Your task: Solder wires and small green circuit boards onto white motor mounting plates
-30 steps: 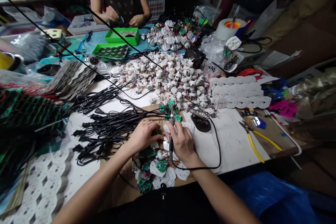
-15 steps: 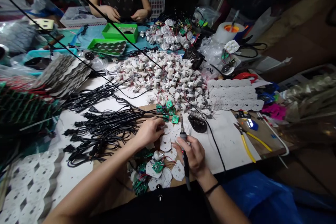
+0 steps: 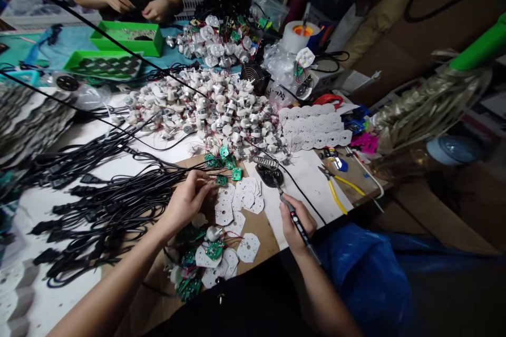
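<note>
A soldering iron (image 3: 299,225) is in my right hand (image 3: 301,217), its fingers closed round the handle. The iron's tip points at the black soldering stand (image 3: 270,176) with a coiled metal spring (image 3: 265,162). My left hand (image 3: 188,201) has its fingers bent together beside a small green circuit board (image 3: 221,180) at the end of the black cords; what they pinch, if anything, is hidden. White perforated plates (image 3: 224,205) lie between the hands. Nearer my body, a pile of white plates and green circuit boards (image 3: 214,249) has wires attached.
Black power cords (image 3: 114,205) spread leftward. Behind the work lies a large heap of white parts (image 3: 229,110). Yellow-handled pliers (image 3: 336,189) rest at the right edge. Green trays (image 3: 160,42) stand opposite, near a co-worker's hands (image 3: 156,10). Blue plastic sheeting (image 3: 356,268) hangs below right.
The camera view has swung right, so the scene slides left. My right hand has carried the soldering iron from the white plates to the stand. My left hand has moved off the plates toward the cords.
</note>
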Motion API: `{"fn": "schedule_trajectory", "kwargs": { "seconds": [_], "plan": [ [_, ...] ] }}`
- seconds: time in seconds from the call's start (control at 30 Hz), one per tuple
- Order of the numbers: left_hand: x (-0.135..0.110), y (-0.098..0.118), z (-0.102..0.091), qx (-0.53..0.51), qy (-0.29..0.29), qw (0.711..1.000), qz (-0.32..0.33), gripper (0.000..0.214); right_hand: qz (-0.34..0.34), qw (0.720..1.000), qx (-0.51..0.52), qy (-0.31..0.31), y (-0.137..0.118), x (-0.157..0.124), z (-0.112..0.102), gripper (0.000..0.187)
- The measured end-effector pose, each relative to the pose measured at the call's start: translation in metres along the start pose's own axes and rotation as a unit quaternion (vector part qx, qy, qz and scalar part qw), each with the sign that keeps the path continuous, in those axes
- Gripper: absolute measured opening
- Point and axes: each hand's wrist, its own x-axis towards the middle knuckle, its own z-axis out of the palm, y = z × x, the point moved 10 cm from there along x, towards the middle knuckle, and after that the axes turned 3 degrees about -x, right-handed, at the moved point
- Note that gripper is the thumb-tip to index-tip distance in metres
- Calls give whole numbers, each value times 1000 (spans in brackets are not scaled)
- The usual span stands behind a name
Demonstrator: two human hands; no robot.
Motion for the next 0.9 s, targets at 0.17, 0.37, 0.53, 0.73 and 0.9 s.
{"fn": "schedule_trajectory", "kwargs": {
  "seconds": [0.17,0.37,0.53,0.73,0.9],
  "plan": [
    [8,-8,-1,59,-38,996,-47,26,-1,1000,4,11,4,2,3,18],
    [25,8,-1,84,-37,996,19,32,25,1000,10,3,7,0,5,18],
    [14,19,-3,100,-22,994,31,26,12,1000,10,12,5,2,5,17],
    [-4,16,-4,37,-14,999,-5,49,30,999,-19,12,1,0,-4,19],
    [-9,9,-7,-32,25,999,-20,54,49,999,-10,16,-9,-5,-9,17]
  ]
}}
